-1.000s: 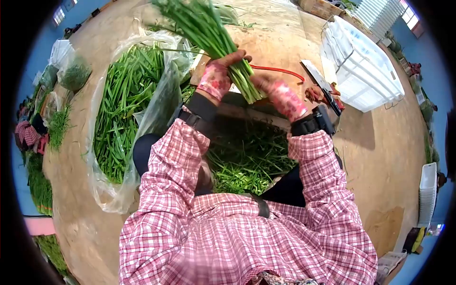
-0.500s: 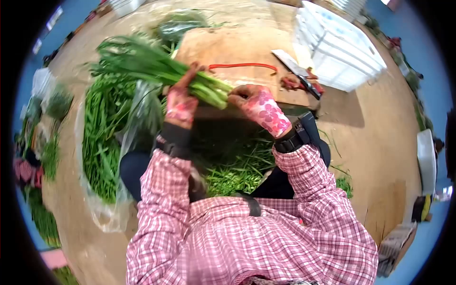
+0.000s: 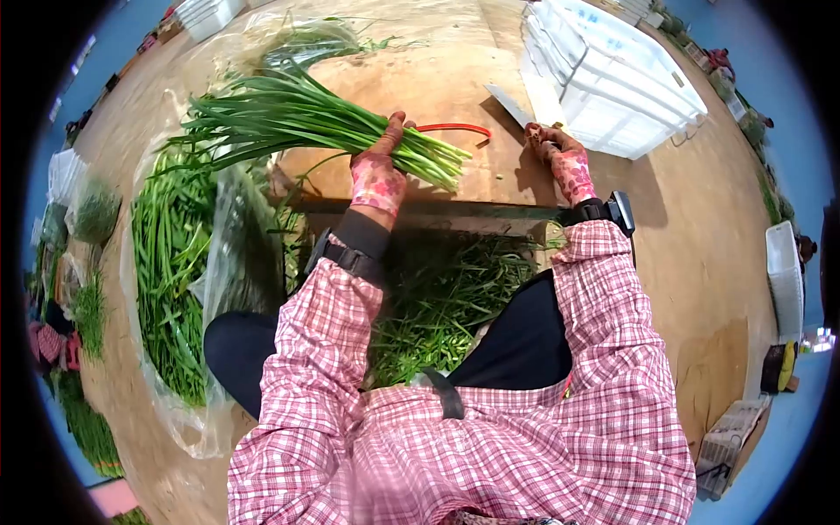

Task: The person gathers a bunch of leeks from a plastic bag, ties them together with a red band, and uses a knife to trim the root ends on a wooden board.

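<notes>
My left hand (image 3: 378, 175), in a pink flowered glove, is closed around a bundle of long green chives (image 3: 297, 118). The bundle lies across the wooden cutting board (image 3: 411, 83), cut ends pointing right, leaves fanning left. My right hand (image 3: 562, 159), gloved the same way, rests at the board's right edge with its fingers around the handle of a cleaver (image 3: 507, 102); the blade points away to the upper left. A red rubber band (image 3: 455, 129) lies on the board between the bundle's ends and the cleaver.
An open clear plastic bag (image 3: 223, 227) of loose green chives (image 3: 166, 254) sits at my left. Green trimmings (image 3: 446, 297) are piled below the board between my knees. White plastic crates (image 3: 612, 70) stand at the right rear. More bagged greens (image 3: 92, 210) lie at the far left.
My left hand has laid the bundle flat across the board. My right hand let go of the bundle's cut ends and moved right to the cleaver handle.
</notes>
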`<move>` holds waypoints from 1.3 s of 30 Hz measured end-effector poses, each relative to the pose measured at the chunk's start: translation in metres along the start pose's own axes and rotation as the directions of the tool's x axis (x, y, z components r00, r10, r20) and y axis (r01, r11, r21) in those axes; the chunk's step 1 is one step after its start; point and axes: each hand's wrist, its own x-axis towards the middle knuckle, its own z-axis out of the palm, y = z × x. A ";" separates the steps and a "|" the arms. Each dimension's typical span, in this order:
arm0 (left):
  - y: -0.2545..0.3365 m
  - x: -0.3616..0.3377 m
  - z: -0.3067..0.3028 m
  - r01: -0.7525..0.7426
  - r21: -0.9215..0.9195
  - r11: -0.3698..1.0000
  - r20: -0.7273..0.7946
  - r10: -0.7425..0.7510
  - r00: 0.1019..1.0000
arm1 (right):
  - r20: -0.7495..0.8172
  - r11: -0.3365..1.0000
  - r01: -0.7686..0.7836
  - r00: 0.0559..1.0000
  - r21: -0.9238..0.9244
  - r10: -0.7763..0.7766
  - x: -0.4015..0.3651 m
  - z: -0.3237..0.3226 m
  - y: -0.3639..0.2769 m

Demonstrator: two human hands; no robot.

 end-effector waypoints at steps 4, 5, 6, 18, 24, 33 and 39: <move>-0.051 0.032 0.024 -0.074 0.055 0.996 0.041 0.072 0.997 | 0.028 0.961 -0.034 0.999 0.273 0.027 -0.025 -0.009 -0.034; -0.061 0.034 0.031 -0.092 0.071 0.993 0.049 0.089 0.995 | 0.040 0.960 0.035 0.998 0.276 -0.048 -0.028 -0.011 -0.039; -0.072 0.036 0.039 -0.112 0.081 0.990 0.061 0.108 0.992 | 0.031 0.959 0.025 0.999 0.282 -0.036 -0.031 -0.011 -0.050; -0.108 0.036 0.063 0.083 0.026 0.996 0.098 -0.085 0.992 | 0.235 0.771 0.533 0.846 -0.349 -0.478 -0.018 0.016 -0.024; -0.082 0.036 0.049 -0.017 0.062 0.998 0.178 0.006 0.984 | 0.088 0.860 0.008 0.994 0.510 -0.061 -0.015 0.016 -0.048; -0.086 0.036 0.057 0.056 -0.003 0.998 0.191 -0.055 0.980 | 0.097 0.835 0.525 0.851 -0.162 -0.516 -0.008 0.027 -0.014; -0.092 0.053 0.064 -0.051 0.122 0.991 -0.137 0.068 0.988 | 0.030 0.911 0.250 0.961 0.327 -0.275 -0.006 0.019 -0.035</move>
